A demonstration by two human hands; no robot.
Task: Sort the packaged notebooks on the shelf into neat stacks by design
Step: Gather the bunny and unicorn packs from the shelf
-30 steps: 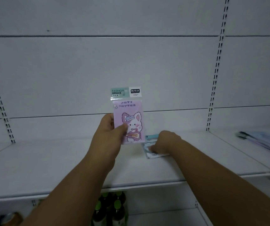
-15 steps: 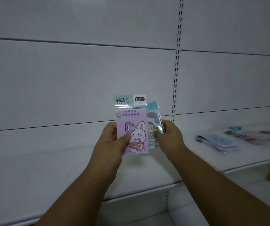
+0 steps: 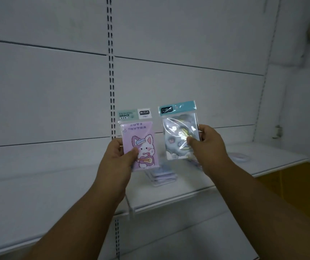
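Note:
My left hand (image 3: pixel 117 158) holds a packaged pink notebook (image 3: pixel 141 141) upright; its cover shows a rabbit with a guitar under a green header card. Beside it, my right hand (image 3: pixel 205 141) grips a second packaged notebook (image 3: pixel 178 132) with a pale blue-grey cartoon cover and a blue header. The two packs are side by side, a little apart, above the white shelf (image 3: pixel 188 192). Behind and below them a small stack of packaged notebooks (image 3: pixel 159 175) lies flat on the shelf, partly hidden by the pink pack.
A slotted upright (image 3: pixel 111 72) runs down the white back panel. A pale ring-shaped item (image 3: pixel 241 157) lies on the shelf at the right. A brown floor or surface (image 3: pixel 300 181) shows beyond the shelf's right end.
My right hand lifted the blue-header pack off the shelf and brought it up beside the pink one. The view swung right, so the shelf stack now sits behind the packs.

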